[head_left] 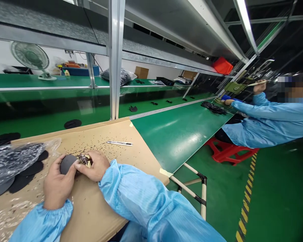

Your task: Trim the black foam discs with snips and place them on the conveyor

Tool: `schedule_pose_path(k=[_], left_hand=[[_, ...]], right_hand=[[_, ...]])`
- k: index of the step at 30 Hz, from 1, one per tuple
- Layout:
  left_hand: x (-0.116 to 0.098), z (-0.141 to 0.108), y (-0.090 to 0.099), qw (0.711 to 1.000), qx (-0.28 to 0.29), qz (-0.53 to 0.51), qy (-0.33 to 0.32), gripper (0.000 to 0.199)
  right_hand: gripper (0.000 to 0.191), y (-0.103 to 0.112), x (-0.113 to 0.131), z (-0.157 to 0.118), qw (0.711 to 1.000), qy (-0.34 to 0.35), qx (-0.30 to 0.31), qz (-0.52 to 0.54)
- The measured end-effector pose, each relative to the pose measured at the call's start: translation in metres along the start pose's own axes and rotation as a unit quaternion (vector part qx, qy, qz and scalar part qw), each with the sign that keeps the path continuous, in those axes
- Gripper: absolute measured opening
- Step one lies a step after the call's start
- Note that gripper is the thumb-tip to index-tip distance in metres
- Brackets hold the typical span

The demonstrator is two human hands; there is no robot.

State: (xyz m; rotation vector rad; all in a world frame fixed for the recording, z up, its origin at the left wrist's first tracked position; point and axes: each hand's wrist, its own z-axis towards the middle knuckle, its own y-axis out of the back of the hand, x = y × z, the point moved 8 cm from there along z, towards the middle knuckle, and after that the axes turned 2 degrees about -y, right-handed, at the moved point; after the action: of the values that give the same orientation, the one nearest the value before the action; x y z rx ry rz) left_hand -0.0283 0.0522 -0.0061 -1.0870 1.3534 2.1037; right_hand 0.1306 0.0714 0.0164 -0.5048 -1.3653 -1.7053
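My left hand [57, 185] is closed round a flat, round black disc [68, 163], with the thumb on its near side. From the right, my right hand [98, 165] pinches a small metallic piece with pale yellow parts [85, 159] against the disc's edge. The fingers partly cover this piece, so I cannot tell its exact kind. Both hands are over a brown cardboard sheet [96, 208] strewn with tiny dark bits. Beyond them lies a utility knife [120, 143]. More black discs [31, 168] lie to the left, partly under a clear plastic bag [17, 161].
A metal post [115, 60] rises behind the cardboard. Along the green conveyor belt [98, 101] are black pieces, including a disc [72, 124]. To the right, a green table [174, 134] extends to a person in blue [272, 121] on a red stool [229, 151].
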Motion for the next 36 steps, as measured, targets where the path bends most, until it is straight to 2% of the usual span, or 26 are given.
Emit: schedule_pose_path(k=[7, 14, 21, 24, 27, 31, 36], left_hand=[[0.000, -0.001, -0.001, 0.999, -0.013, -0.043, -0.004, 0.060], [0.011, 0.004, -0.011, 0.989, -0.009, -0.148, -0.006, 0.064], [0.012, 0.005, -0.005, 0.989, -0.029, -0.148, 0.005, 0.060], [0.016, 0.003, -0.010, 0.976, -0.002, -0.212, 0.043, 0.062], [0.012, 0.002, -0.013, 0.961, 0.021, -0.272, 0.050, 0.063], [0.006, 0.000, -0.010, 0.957, 0.020, -0.286, 0.044, 0.064], [0.010, 0.000, -0.013, 0.960, 0.029, -0.274, 0.042, 0.056]], right_hand=[[0.035, 0.001, 0.003, -0.001, 1.000, -0.002, 0.007, 0.002], [0.036, 0.001, 0.002, 0.000, 1.000, 0.008, 0.004, -0.003], [0.038, -0.001, 0.003, 0.001, 1.000, 0.014, 0.007, -0.014], [0.040, -0.002, 0.002, 0.000, 1.000, 0.023, 0.007, -0.015], [0.041, -0.004, 0.001, 0.000, 1.000, 0.026, 0.014, -0.010], [0.044, -0.004, 0.001, 0.001, 1.000, 0.028, 0.012, 0.000], [0.043, -0.004, 0.000, 0.003, 0.999, 0.027, 0.017, 0.003]])
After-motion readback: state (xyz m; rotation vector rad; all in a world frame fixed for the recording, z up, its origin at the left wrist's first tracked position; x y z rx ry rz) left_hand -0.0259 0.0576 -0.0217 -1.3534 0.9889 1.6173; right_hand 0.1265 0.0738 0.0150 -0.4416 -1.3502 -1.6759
